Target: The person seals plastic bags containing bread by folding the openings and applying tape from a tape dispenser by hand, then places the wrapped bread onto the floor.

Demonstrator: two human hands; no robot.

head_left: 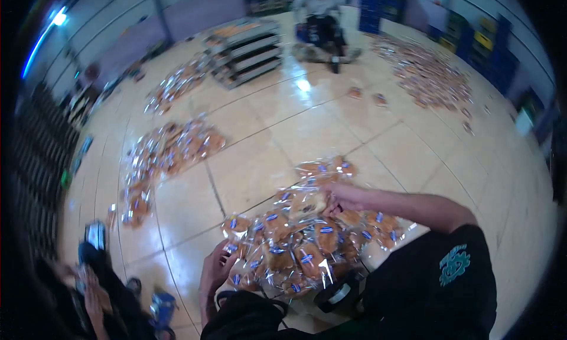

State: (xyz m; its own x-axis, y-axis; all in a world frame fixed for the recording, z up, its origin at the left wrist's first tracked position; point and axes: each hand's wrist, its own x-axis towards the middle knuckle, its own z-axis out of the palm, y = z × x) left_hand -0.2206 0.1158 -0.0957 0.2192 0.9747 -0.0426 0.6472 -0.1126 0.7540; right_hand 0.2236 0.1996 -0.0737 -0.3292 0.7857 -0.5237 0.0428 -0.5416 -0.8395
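Observation:
A heap of bread buns (277, 258) in clear plastic wrappers with blue labels lies on the floor in front of me. My right hand (344, 198) is closed on a wrapped bun (308, 204) at the far side of the heap, its pale underside showing. At the heap's left edge, my left hand (217, 265) has its fingers curled against another wrapped bun (233, 249); its fingertips are partly hidden. A dark roll of tape (339, 295) with a pale band, as far as I can make out, lies near my legs.
More wrapped buns (168, 148) lie in a row at left, with a large spread (422, 71) at far right. A tray rack (245, 52) stands at the back. One person (322, 24) sits beyond it; another person's hands (91, 296) show at lower left. Dark crates (38, 169) line the left wall.

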